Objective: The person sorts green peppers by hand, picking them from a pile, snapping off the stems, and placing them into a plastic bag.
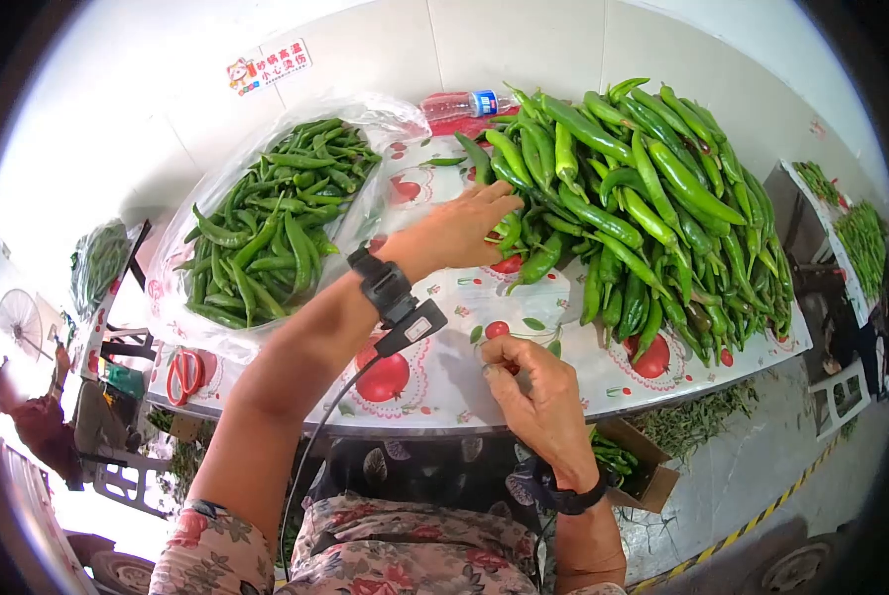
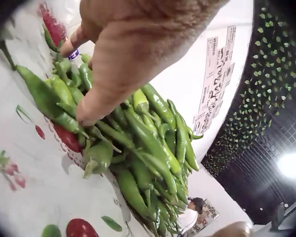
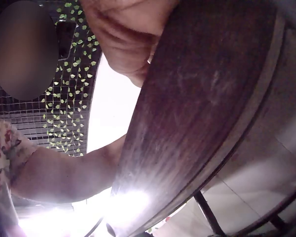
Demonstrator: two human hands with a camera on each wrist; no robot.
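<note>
A large heap of long green peppers covers the right side of the table. My left hand reaches to the heap's left edge, palm down over a few outlying peppers. In the left wrist view, its thumb and forefinger stand apart, with the thumb tip right at the peppers. Near the front edge of the table, my right hand rests with loosely curled fingers, and nothing shows in it. In the right wrist view, the dark underside of the table hides part of this hand.
On the left lies a clear plastic bag with smaller green peppers on it. Red-handled scissors lie at the front left edge. A bottle lies at the back. A cardboard box with peppers stands on the floor below.
</note>
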